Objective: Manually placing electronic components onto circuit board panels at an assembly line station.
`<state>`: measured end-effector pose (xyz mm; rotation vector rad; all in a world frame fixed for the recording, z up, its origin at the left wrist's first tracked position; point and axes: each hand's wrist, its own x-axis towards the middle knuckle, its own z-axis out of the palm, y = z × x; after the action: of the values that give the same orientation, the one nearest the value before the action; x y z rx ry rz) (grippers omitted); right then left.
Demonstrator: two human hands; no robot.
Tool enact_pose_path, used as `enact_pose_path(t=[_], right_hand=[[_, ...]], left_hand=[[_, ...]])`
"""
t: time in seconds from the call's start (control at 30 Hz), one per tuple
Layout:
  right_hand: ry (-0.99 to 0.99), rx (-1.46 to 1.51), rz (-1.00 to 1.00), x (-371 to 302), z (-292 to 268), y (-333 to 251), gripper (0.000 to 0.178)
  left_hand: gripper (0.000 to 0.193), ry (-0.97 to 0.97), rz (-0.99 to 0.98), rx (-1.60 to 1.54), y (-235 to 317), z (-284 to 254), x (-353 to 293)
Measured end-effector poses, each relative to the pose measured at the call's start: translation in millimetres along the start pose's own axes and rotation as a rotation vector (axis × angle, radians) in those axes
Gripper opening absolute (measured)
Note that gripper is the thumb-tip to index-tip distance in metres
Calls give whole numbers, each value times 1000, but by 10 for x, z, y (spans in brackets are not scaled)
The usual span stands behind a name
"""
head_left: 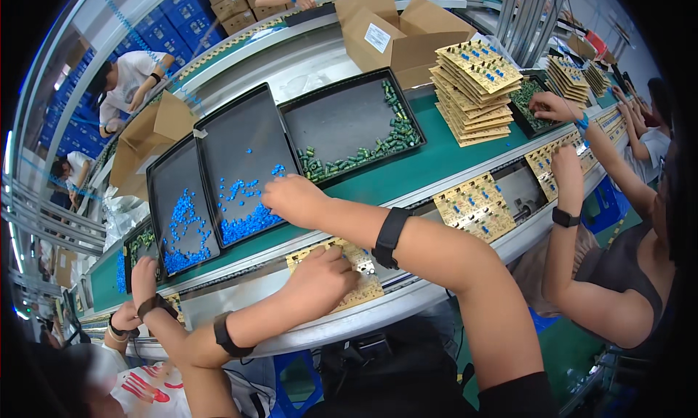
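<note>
My left hand [322,278] is closed over a tan circuit board [366,291] on the conveyor rail; its fingertips and anything in them are hidden. A black band circles that wrist. My right hand [292,201] is at the right edge of a black tray [238,145] holding small blue components [251,225]. Its fingers curl down beside the blue pile, tips out of sight, and a black watch sits on the forearm. Just beyond this hand, another black tray [338,116] holds green cylindrical components [363,152].
Left of these stands a third tray [173,167] with blue parts. A tall stack of boards [476,90] rises at right, near an open carton [400,40]. More boards [474,205] lie along the rail. Co-workers' hands [554,109] work on the right, others [144,280] close by on the left.
</note>
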<state>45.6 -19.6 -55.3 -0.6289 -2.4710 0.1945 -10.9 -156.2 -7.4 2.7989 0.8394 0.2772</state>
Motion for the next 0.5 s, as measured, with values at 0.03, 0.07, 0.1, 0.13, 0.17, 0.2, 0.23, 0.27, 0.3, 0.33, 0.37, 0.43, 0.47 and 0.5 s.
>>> enact_pose_path(t=[0.03,0.07,0.1,0.13,0.17,0.2,0.23,0.27,0.3,0.33,0.37,0.43,0.47,0.5], right_hand=[[-24,24,28,-1,-8,-4,9],[-45,48,59,-10,-7,-2,8],[-47,47,62,-25,-13,11,8],[-21,36,51,-44,-17,34,8],[6,29,32,-37,-20,37,9],[3,32,27,-23,-19,34,9],[90,32,61,-14,-32,45,11],[176,32,95,-7,-48,62,13],[214,97,123,31,-83,45,13],[211,103,114,65,-119,30,13],[165,170,191,82,-148,24,13],[164,222,258,89,-192,-3,8],[155,223,248,80,-180,-7,8],[169,224,234,72,-168,-11,8]], left_hand=[[11,38,-33,-54,-16,-37,-2],[11,37,-30,-58,-46,-109,-14],[10,23,-83,28,-95,-195,-36],[9,9,-135,114,-163,-273,-66],[7,-21,-188,189,-242,-350,-115],[6,-51,-242,263,-329,-429,-163],[6,-119,-307,340,-422,-513,-179],[6,-186,-372,415,-516,-583,-190],[6,-185,-385,416,-601,-632,-248],[6,-162,-451,468,-685,-663,-306],[8,-137,-515,514,-765,-666,-353],[10,-132,-558,520,-898,-656,-422],[11,-130,-593,531,-954,-645,-452],[13,-120,-601,512,-1006,-627,-482]])
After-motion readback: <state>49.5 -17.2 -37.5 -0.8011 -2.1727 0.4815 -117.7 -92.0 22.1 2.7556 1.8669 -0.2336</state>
